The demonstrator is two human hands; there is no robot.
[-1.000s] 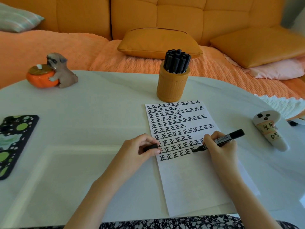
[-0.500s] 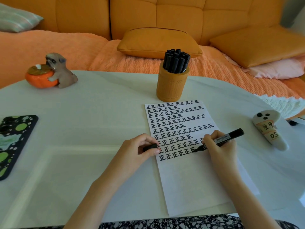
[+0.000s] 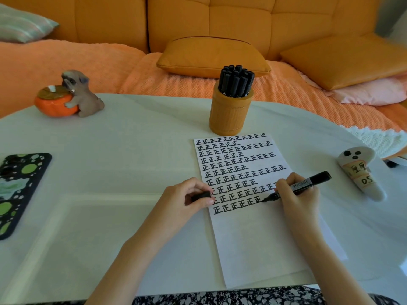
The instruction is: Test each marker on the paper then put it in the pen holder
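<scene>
The right hand (image 3: 296, 195) pinches the marker (image 3: 299, 186), tip down-left on the paper (image 3: 253, 227), its length running left-near to right-far. The left hand (image 3: 187, 201) pinches the cap (image 3: 200, 196).

The white counter (image 3: 132, 150) carries a sheet of paper (image 3: 259, 238) at its near edge. An orange pen holder (image 3: 229, 115) stands just behind the sheet. A dog-and-pumpkin figurine (image 3: 70, 95) sits far left, a spotted black pad (image 3: 19, 190) lies at the left edge, and a white ghost-shaped object (image 3: 361, 172) lies on the right.

— What's on your left?
— At the far edge of your table (image 3: 132, 139), a dog figurine (image 3: 82, 93) hugs an orange pot (image 3: 55, 104); nearer you lies a black, green-spotted mat (image 3: 19, 190).
— Your right?
— A white labelled ghost figure (image 3: 361, 172). Orange sofa (image 3: 198, 18) beyond.
</scene>
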